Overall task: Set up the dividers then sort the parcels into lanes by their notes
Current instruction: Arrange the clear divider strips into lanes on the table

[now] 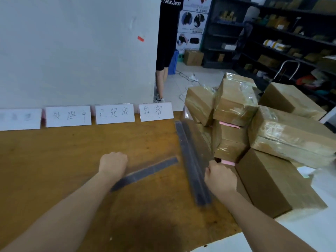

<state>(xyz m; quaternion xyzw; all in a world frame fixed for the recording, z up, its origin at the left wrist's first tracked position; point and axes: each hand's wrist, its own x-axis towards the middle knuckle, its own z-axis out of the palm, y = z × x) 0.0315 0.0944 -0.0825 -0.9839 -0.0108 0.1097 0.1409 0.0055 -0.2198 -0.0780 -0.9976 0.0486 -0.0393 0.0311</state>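
Left hand [112, 163]: fingers curled round the short divider [145, 172].
Right hand [220, 177]: fingers curled by the long dividers [190, 160] (hold unclear).
Parcels [234, 106]: piled right on bench [54, 170].

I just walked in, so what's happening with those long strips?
A person is setting up lanes on the table. The left hand grips one divider lying slantwise; the right hand is curled beside the remaining bundle. Four label cards stand at the back. The parcels sit piled at the right, unsorted.

Setting: stockroom or parcel-packing area. Evidence: dark metal shelving [272, 33] stacked with boxed goods, taped cardboard parcels [236, 102] piled at wooden table [72, 170], handwritten lane cards [114, 113].
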